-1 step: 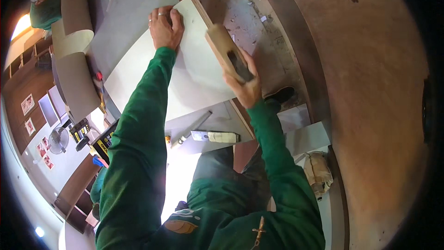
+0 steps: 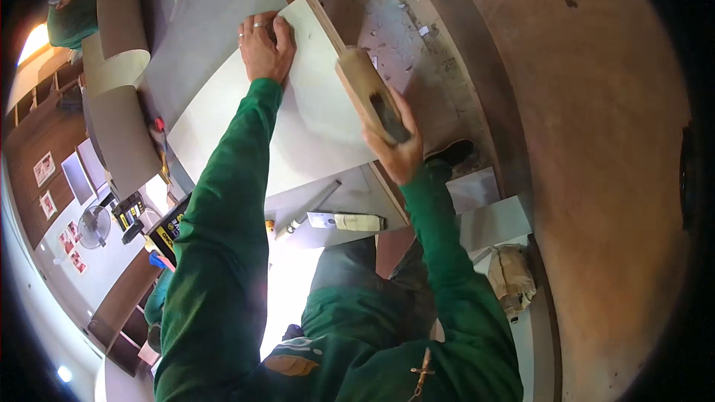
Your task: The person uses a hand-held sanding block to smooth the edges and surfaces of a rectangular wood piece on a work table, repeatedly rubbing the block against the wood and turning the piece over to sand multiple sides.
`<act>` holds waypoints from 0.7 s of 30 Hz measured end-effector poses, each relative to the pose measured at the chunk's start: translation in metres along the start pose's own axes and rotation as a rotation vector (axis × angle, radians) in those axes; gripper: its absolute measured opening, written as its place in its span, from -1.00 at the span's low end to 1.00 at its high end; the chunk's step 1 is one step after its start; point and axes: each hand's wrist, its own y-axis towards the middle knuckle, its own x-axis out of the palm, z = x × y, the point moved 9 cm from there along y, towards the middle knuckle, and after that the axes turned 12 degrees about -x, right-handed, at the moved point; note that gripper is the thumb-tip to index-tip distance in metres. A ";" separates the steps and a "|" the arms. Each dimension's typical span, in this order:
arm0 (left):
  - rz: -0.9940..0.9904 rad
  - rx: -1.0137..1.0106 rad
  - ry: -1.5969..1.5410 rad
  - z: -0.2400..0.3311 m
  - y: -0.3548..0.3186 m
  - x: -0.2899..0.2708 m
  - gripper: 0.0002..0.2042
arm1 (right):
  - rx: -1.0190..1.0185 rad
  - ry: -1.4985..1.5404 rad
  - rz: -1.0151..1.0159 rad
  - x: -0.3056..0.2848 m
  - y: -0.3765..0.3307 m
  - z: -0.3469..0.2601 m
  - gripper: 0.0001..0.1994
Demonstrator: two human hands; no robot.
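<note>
A pale board [image 2: 290, 134] with a layered edge lies on the grey work table [image 2: 194, 37]. My left hand [image 2: 267, 52], wearing rings, is closed over the board's far left edge, its thumb on the top face. My right hand [image 2: 398, 147] grips the rear of a wooden hand plane [image 2: 363, 85]. The plane rests along the board's right edge, and its underside is hidden. Nearer to me, a flat-bladed tool with a pale handle [image 2: 360, 222] and a thin metal bar [image 2: 319, 202] lie on the table.
Curled sheets [image 2: 126, 134] stand at the left, near a red-tipped tool [image 2: 159, 125] and a black-and-yellow box [image 2: 167, 231]. A fan [image 2: 94, 225] is farther left. Scraps litter the floor [image 2: 417, 52] on the right, by a dark shoe [image 2: 453, 153] and a crumpled paper bag [image 2: 511, 277].
My right hand has drawn the plane slightly toward me along the board's edge. My left hand and the board have stayed in place.
</note>
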 end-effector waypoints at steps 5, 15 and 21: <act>-0.002 0.002 -0.008 0.002 -0.002 -0.002 -0.78 | -0.015 -0.093 -0.041 -0.003 -0.013 -0.010 -0.17; -0.007 0.011 0.003 0.006 0.001 0.002 -0.81 | -0.011 0.041 -0.001 0.051 0.129 0.007 -0.18; -0.014 -0.011 0.002 -0.001 0.004 -0.004 -0.80 | 0.045 -0.062 -0.039 -0.006 -0.007 0.003 -0.20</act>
